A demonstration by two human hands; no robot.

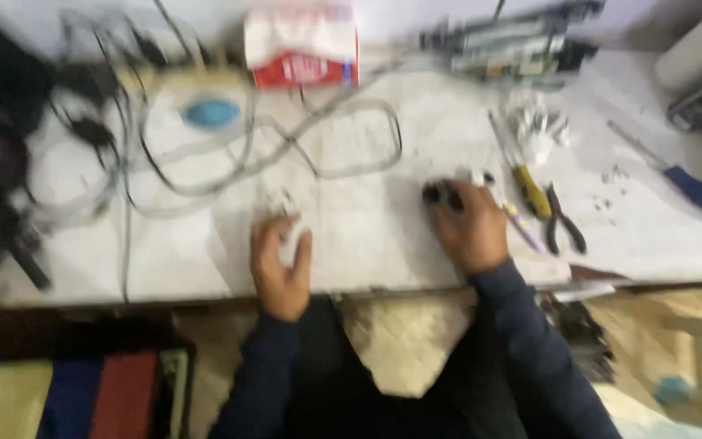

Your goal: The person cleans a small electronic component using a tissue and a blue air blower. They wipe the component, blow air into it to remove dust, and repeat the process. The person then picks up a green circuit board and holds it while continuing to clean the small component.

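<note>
1. The left hand (279,264) lay near the table (367,236) edge, fingers curled around a small white part (290,236).
2. The right hand (471,228) covered a small black part (439,193); blur hid how tightly it gripped.
3. Just right lay a yellow-handled screwdriver (530,189) and black pliers (564,219).
4. Farther back lay tangled cables (270,154) and a red-and-white box (302,45).

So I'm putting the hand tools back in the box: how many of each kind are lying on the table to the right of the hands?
Screwdrivers, yellow handle: 1
Screwdrivers, blue handle: 1
Pliers, dark handles: 1
Total: 3
The picture is blurred, so smaller tools may be missed; the right hand lies just left of the yellow one.
</note>
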